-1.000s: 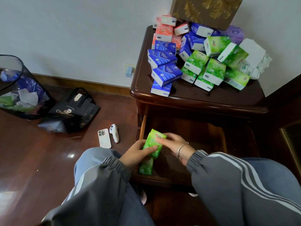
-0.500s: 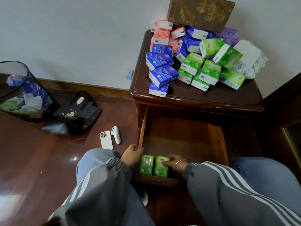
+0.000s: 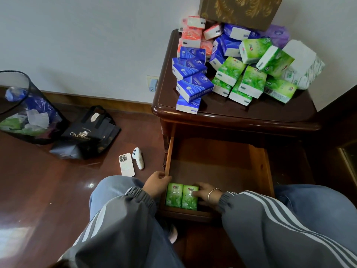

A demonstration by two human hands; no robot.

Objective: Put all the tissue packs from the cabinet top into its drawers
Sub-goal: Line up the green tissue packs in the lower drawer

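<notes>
Two green tissue packs lie side by side in the front left corner of the open drawer. My right hand holds the right-hand pack, thumb at its far end and fingers over its right edge. Beside the left pack, my left hand curls its fingers over the drawer's left wall. On the dark wooden cabinet top lies a pile of several packs: blue ones at the left, green ones in the middle and right, orange ones at the back.
A white wrapped bundle and a purple pack sit at the pile's right, a brown box behind it. On the floor to the left are a phone, a white controller, a black bag and a mesh bin.
One second ago both hands held green packs above the drawer. The packs have since gone down into the front left corner, and my left hand has moved to the drawer's left wall.
</notes>
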